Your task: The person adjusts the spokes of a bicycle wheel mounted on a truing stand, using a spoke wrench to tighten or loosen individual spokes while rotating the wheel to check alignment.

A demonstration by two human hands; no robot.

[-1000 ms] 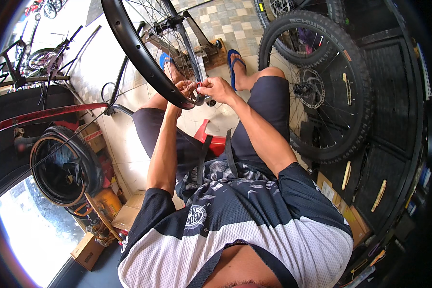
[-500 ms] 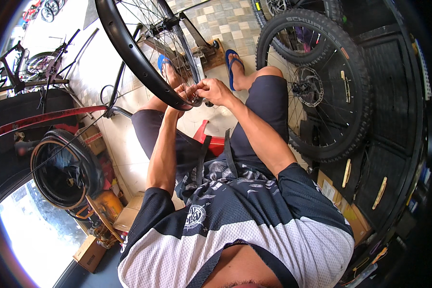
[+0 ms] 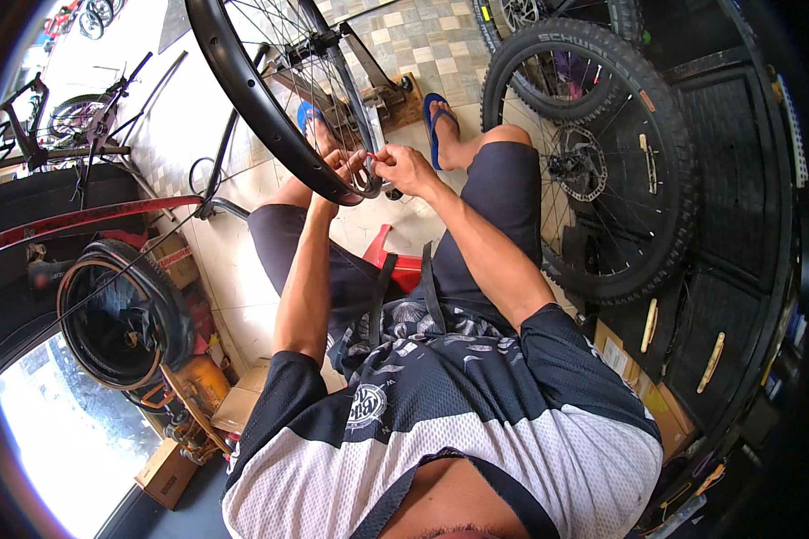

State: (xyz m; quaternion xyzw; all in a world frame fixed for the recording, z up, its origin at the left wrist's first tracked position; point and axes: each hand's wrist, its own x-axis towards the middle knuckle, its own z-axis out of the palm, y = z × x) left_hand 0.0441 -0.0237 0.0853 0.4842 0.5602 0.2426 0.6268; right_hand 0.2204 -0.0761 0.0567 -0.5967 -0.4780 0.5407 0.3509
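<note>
A bare black bicycle wheel [image 3: 259, 115] with thin spokes sits upright in a metal truing stand [image 3: 361, 61] in front of me. My left hand [image 3: 340, 168] reaches round the near part of the rim, its fingers bent among the spokes and partly hidden by the rim. Close beside it on the right, my right hand [image 3: 404, 171] is closed in a pinch by the spokes at the rim's inner side. A small red piece [image 3: 371, 156] shows at its fingertips, too little visible to name its kind.
A bicycle wheel with a knobbly tyre [image 3: 670, 171] leans against dark drawers [image 3: 719, 269] on my right. At left lie a red bar [image 3: 81, 229], stacked tyres and rims [image 3: 175, 310] and cardboard boxes [image 3: 166, 474]. A red stool [image 3: 395, 265] shows between my legs.
The rim has shifted slightly right. The fingers of my two hands have moved a little apart, and the small red piece now shows between them.
</note>
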